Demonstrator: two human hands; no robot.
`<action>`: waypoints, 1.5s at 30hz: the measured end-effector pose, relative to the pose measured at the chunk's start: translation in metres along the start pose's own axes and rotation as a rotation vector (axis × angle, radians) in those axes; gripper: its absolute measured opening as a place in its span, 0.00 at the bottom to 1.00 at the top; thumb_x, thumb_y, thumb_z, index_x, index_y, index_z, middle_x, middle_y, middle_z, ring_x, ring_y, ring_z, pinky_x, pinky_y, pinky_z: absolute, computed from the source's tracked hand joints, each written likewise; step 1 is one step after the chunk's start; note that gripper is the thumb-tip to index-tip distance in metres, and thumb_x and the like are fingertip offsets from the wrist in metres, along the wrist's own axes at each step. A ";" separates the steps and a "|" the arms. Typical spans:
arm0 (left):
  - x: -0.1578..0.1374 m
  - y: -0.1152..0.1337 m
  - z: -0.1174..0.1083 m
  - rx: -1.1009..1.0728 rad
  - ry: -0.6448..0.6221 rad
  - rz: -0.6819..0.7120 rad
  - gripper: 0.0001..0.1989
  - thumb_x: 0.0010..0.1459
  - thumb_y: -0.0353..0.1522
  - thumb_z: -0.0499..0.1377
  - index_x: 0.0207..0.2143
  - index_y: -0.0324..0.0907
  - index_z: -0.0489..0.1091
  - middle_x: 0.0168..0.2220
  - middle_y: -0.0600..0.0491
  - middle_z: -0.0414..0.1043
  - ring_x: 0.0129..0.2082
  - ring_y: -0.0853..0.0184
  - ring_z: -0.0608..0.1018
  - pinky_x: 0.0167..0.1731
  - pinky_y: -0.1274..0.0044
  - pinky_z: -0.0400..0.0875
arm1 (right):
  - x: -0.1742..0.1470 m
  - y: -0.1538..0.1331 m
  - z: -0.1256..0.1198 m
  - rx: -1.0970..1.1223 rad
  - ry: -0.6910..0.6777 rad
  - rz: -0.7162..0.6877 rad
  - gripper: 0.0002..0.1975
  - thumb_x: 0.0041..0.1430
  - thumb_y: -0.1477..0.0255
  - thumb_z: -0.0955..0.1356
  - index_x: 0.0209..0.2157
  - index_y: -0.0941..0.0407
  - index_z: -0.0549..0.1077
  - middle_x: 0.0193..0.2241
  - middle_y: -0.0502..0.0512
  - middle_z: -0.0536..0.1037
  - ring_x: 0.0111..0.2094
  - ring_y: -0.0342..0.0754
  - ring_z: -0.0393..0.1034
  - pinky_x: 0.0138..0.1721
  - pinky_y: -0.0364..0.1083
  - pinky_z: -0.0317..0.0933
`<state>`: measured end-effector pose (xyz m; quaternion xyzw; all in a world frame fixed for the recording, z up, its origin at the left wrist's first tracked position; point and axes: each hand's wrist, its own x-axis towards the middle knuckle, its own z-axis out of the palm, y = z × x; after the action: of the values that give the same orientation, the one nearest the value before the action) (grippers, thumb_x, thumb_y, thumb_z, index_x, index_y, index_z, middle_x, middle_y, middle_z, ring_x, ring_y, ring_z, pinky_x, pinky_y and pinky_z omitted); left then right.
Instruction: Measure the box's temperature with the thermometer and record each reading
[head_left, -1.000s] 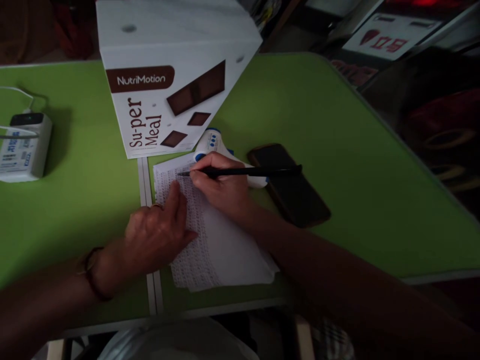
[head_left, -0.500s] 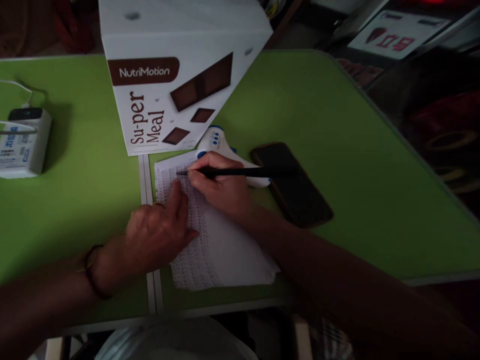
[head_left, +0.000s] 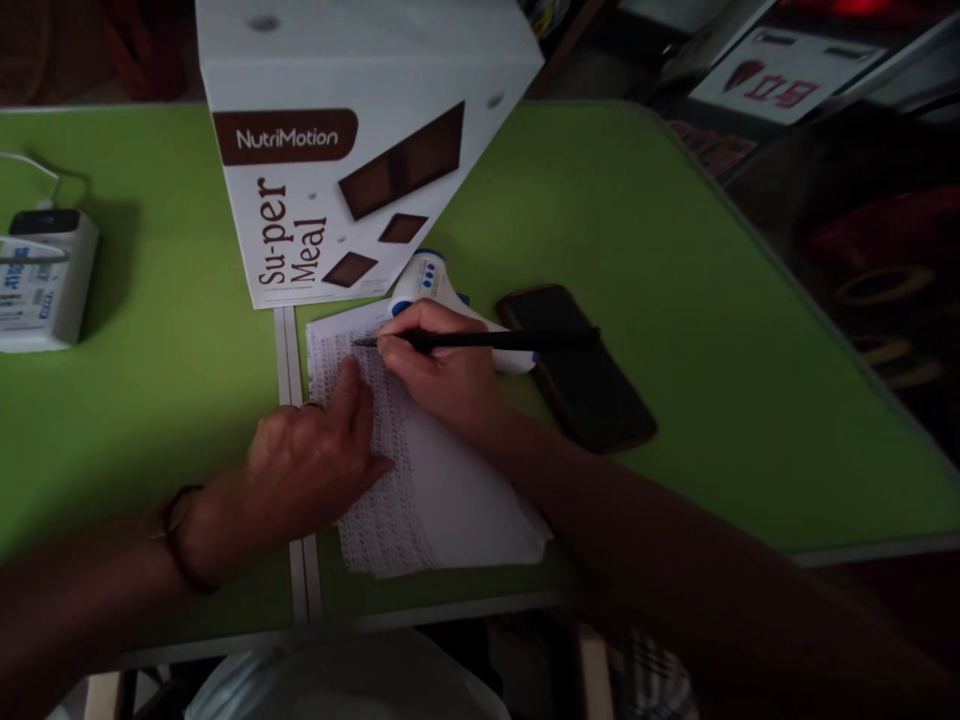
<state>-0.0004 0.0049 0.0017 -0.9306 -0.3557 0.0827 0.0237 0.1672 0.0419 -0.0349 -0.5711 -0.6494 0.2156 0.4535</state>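
A sheet of paper [head_left: 472,500] lies on the green table, its left part covered in dense rows of small writing. My right hand [head_left: 450,375] is closed around a black pen [head_left: 472,339], whose tip meets the sheet near the upper left rows. Resting on the sheet's left side is my left hand [head_left: 315,460], fingers stretched out and the index fingertip just below the pen tip. A ring and a dark bracelet [head_left: 180,540] are on that hand and wrist. Behind my right hand lies a white and blue handheld device [head_left: 427,280], partly covered.
A large white NutriMotion box [head_left: 300,220] stands behind the paper. A dark phone [head_left: 592,380] lies to the right. At the far left sits a white block with cables [head_left: 52,290]. The table [head_left: 712,350] has a pale edge and a seam running beside the paper.
The whole view has shifted very slightly. Both hands keep nearly the same place on the paper, and the pen tip stays at the upper left rows.
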 end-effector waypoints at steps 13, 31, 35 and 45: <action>0.001 0.000 -0.003 0.012 -0.047 0.009 0.32 0.65 0.46 0.54 0.62 0.32 0.63 0.67 0.31 0.52 0.26 0.59 0.80 0.20 0.68 0.74 | -0.001 0.005 0.001 -0.027 0.037 -0.043 0.04 0.50 0.71 0.65 0.24 0.53 0.66 0.20 0.47 0.69 0.24 0.43 0.62 0.28 0.45 0.59; -0.001 -0.002 -0.001 0.040 -0.006 0.020 0.32 0.66 0.47 0.53 0.62 0.30 0.62 0.66 0.29 0.52 0.25 0.62 0.79 0.19 0.70 0.74 | 0.000 0.007 0.001 0.060 0.101 -0.140 0.05 0.50 0.74 0.65 0.22 0.54 0.66 0.18 0.45 0.67 0.20 0.41 0.60 0.23 0.43 0.57; -0.001 -0.002 -0.001 0.059 0.000 0.021 0.33 0.66 0.48 0.52 0.61 0.30 0.63 0.66 0.30 0.54 0.25 0.62 0.79 0.18 0.70 0.74 | 0.000 0.008 0.002 0.041 0.112 -0.111 0.05 0.51 0.74 0.65 0.23 0.54 0.66 0.18 0.45 0.66 0.21 0.41 0.61 0.25 0.43 0.59; -0.001 -0.001 -0.002 0.063 0.007 0.017 0.32 0.66 0.48 0.52 0.62 0.31 0.63 0.66 0.33 0.54 0.25 0.63 0.79 0.19 0.70 0.74 | -0.001 0.009 0.001 0.018 0.083 -0.114 0.04 0.49 0.74 0.65 0.23 0.54 0.66 0.19 0.46 0.69 0.22 0.41 0.61 0.25 0.43 0.59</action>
<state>-0.0015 0.0056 0.0040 -0.9327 -0.3449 0.0906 0.0534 0.1708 0.0434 -0.0427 -0.5374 -0.6595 0.1713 0.4969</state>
